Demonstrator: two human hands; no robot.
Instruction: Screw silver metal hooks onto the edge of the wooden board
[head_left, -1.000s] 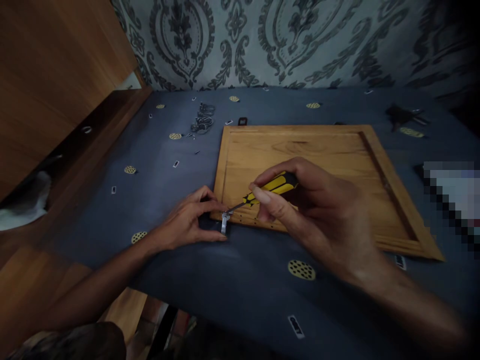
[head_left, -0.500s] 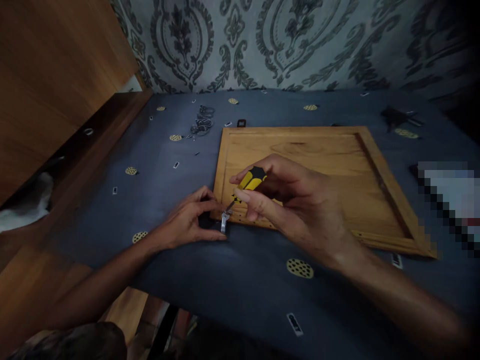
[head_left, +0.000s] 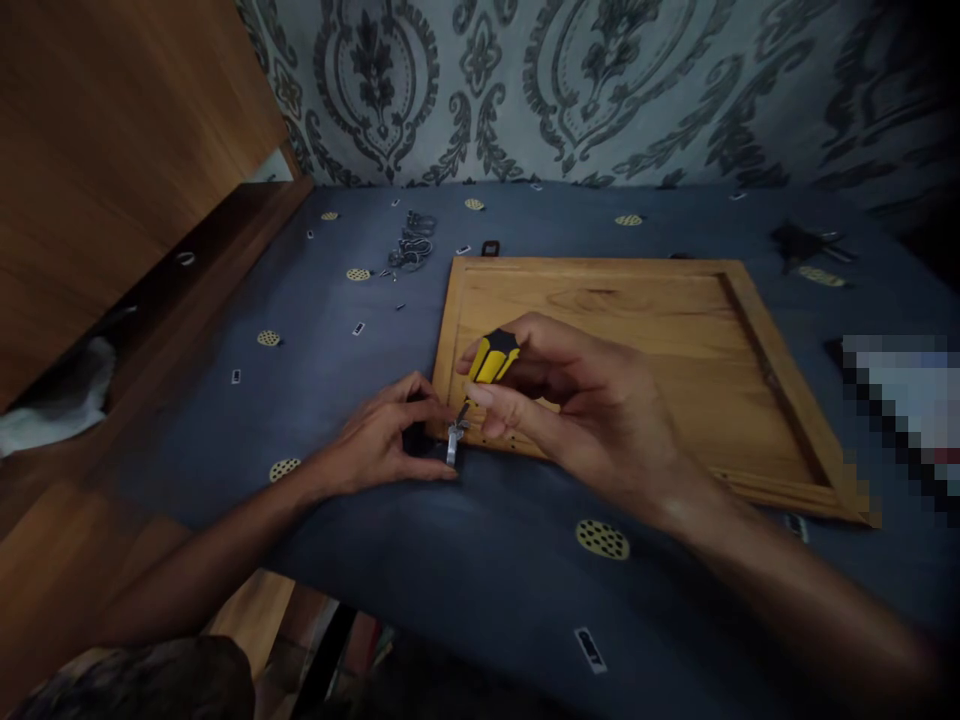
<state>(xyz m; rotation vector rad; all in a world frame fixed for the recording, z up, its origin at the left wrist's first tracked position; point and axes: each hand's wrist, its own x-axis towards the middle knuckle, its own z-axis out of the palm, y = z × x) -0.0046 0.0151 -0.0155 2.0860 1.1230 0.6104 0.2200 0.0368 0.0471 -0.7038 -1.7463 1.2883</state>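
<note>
A framed wooden cabinet door [head_left: 630,310] lies flat on the blue cloth-covered table. At its near left corner sits a small metal hinge [head_left: 453,446], partly hidden by fingers. My left hand [head_left: 382,435] is closed around the hinge, thumb below and fingers on the wood. In my right hand [head_left: 592,405], thumb and fingers pinch a short yellow and black screwdriver [head_left: 495,358]. The screwdriver is tilted, with its shaft pointing down at the hinge. Whether its tip sits in a screw is too small to tell.
More metal hinges [head_left: 412,245] lie behind to the left, with several small screws [head_left: 390,274] nearby. A dark square piece [head_left: 490,248] rests behind the door. Far right is a dark tool-like object [head_left: 810,245]. A tall wooden panel [head_left: 127,110] stands at the left.
The screwdriver handle has turned and leans more upright in my right hand. My left hand stays on the hinge. The whole view has shifted slightly.
</note>
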